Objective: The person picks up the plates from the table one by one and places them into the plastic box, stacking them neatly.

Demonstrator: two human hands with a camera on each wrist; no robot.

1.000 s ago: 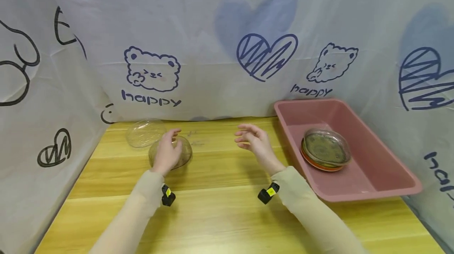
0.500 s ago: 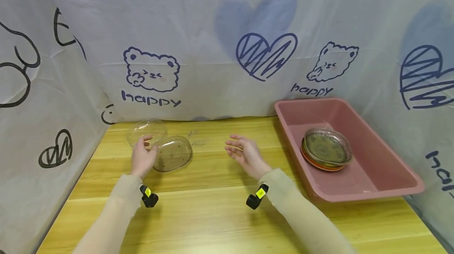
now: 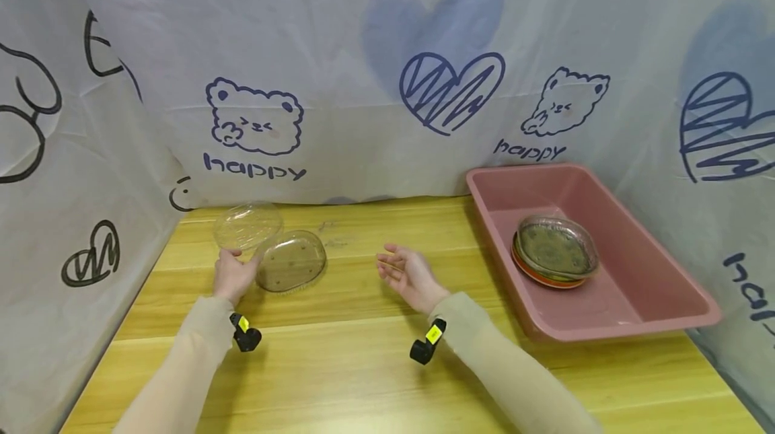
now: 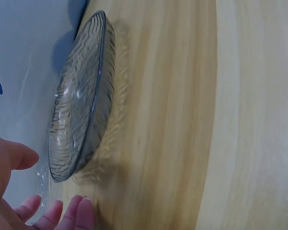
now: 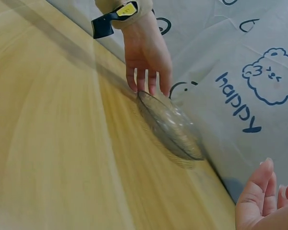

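Observation:
A smoky-grey see-through oval dish point(image 3: 293, 262) with a ribbed side rests on the wooden table. My left hand point(image 3: 235, 276) is at its left end, thumb toward the rim. In the left wrist view the fingers point(image 4: 84, 213) and thumb spread around the near end of the dish point(image 4: 81, 96), without closing on it. The right wrist view has the left fingertips right at the dish's rim. My right hand point(image 3: 412, 279) hovers over the table to the right of the dish, fingers loosely bent, holding nothing.
A clear colourless dish point(image 3: 248, 222) lies behind the grey one, near the back curtain. On the right stands a pink tub point(image 3: 630, 319), containing a stack with a grey dish point(image 3: 554, 245) on top of an orange-rimmed one point(image 3: 547, 281). Printed curtains enclose the table's back and sides.
My left hand has moved left and lower, from over the grey dish to its left end. My right hand has drifted left, away from the tub. The dishes stay where they were.

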